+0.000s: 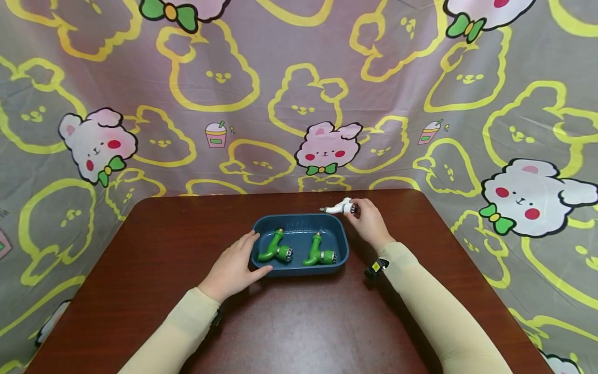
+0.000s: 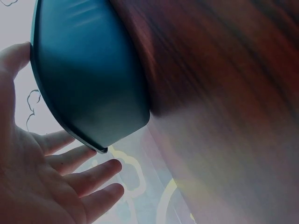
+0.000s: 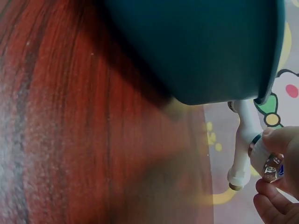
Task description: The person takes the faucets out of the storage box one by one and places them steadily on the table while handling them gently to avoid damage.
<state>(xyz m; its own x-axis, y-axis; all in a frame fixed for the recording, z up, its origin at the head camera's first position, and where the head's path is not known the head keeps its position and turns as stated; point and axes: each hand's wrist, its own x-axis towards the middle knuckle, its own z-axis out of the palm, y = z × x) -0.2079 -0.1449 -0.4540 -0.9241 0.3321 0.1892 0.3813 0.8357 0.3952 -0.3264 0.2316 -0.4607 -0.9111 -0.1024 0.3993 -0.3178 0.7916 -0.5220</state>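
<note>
A white faucet (image 1: 337,208) is held in the air by my right hand (image 1: 370,222), beyond the back right corner of a blue basin (image 1: 299,271). In the right wrist view, thumb and fingers pinch the knob end of the white faucet (image 3: 243,140), and its threaded end points away from the basin. My left hand (image 1: 233,268) rests on the basin's left rim, thumb at the front and fingers spread, fairly straight. Inside the basin lie two green faucets, the left one (image 1: 270,252) and the right one (image 1: 315,254), apart from each other.
The basin stands on a dark reddish-brown wooden table (image 1: 299,322), towards its back edge. Behind and beside the table hangs a cloth (image 1: 261,119) printed with cartoon rabbits and yellow outlines.
</note>
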